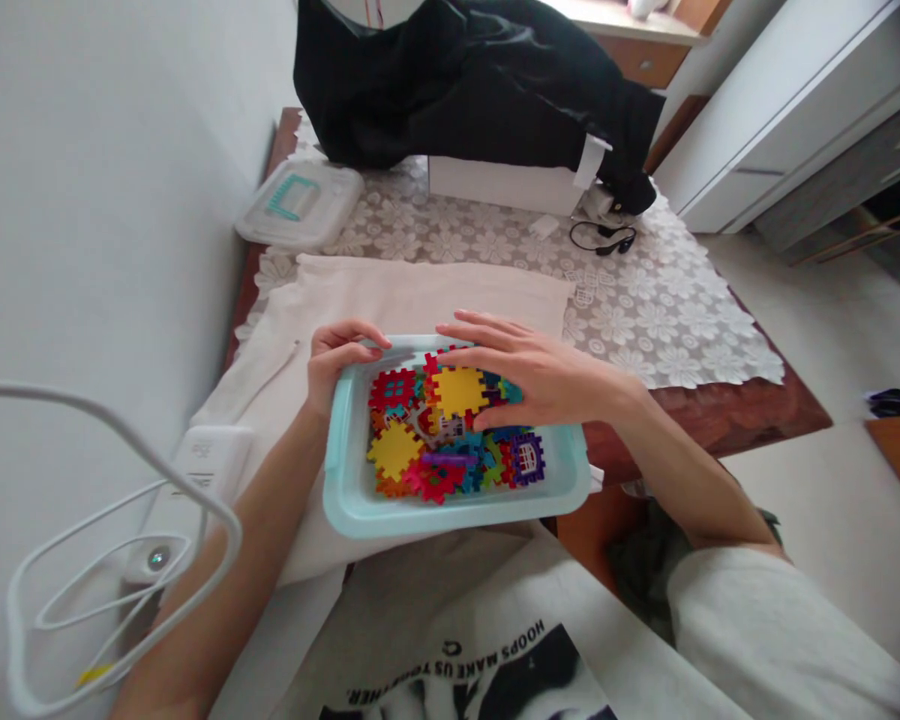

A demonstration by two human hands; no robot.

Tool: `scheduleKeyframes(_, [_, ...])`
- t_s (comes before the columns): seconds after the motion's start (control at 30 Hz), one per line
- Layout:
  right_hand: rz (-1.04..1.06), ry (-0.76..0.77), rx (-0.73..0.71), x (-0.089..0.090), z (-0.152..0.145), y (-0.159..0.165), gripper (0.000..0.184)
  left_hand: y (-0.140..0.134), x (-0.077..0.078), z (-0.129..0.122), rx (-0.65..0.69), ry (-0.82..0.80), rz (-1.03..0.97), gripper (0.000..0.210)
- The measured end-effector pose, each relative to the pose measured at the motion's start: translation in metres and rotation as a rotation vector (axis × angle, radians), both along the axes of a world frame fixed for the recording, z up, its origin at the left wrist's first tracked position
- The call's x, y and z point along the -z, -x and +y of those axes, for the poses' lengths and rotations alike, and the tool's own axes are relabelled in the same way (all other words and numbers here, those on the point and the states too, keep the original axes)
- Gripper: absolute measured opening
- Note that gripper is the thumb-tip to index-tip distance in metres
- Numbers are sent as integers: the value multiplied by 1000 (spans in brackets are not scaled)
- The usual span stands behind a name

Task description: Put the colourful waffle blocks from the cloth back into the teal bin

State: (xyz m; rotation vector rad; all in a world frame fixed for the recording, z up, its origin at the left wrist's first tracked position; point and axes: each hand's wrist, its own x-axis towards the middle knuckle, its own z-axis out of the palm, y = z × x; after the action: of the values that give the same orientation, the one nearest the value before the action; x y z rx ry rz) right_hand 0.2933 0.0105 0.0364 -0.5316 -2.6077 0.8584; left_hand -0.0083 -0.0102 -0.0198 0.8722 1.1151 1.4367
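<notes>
A light blue plastic bin [450, 518] full of colourful interlocking building pieces sits close to my body at the table's front edge. My left hand [343, 358] grips its far left corner, fingers over the rim. My right hand [529, 368] reaches over the bin's right side with fingers spread above the pieces; whether the fingertips touch them I cannot tell. Beside its thumb lies a yellow square piece [459, 391]. Also in the bin are a yellow piece [395, 450], a red window piece [392, 389], a pink-red piece [436, 480] and a purple window piece [528, 458].
A pale cloth [435, 285] covers part of the lace tablecloth [645, 310]. At the back left lies a clear lid [300, 205] with a teal handle. Behind are a white box [502, 185] under black fabric [480, 90], and black earphones [604, 238]. A white cable [120, 425] loops at left.
</notes>
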Motion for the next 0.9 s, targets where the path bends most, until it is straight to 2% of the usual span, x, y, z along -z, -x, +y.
scheduleKeyframes(0.13, [-119, -119, -78, 5, -10, 21, 91, 0, 3, 2, -19, -24, 28, 5])
scheduleKeyframes(0.27, [-114, -128, -313, 9, -7, 49, 82, -1, -4, 8, -3, -61, 96, 5])
scheduleKeyframes(0.33, [-108, -122, -384, 10, -6, 62, 77, -1, -7, 12, 32, -56, 120, 7])
scheduleKeyframes(0.43, [-105, -123, -365, 11, -6, 69, 67, -1, -11, 14, 67, -52, 126, 9])
scheduleKeyframes(0.53, [-118, -120, -297, 8, -9, 60, 54, -1, -10, 11, 30, -41, 122, 7])
scheduleKeyframes(0.6, [-129, -108, -233, 4, -9, 50, 53, -1, -10, 8, 22, -18, 113, 8])
scheduleKeyframes(0.67, [-107, -77, -232, -2, -8, 40, 53, -1, -9, 6, 14, -20, 106, 8])
scheduleKeyframes(0.77, [18, 25, -289, -13, -1, 27, 46, -2, -8, 7, 7, -44, 97, 8])
scheduleKeyframes(0.9, [272, 136, -106, -17, 16, 3, 38, 0, -2, 10, 53, -26, 60, 7])
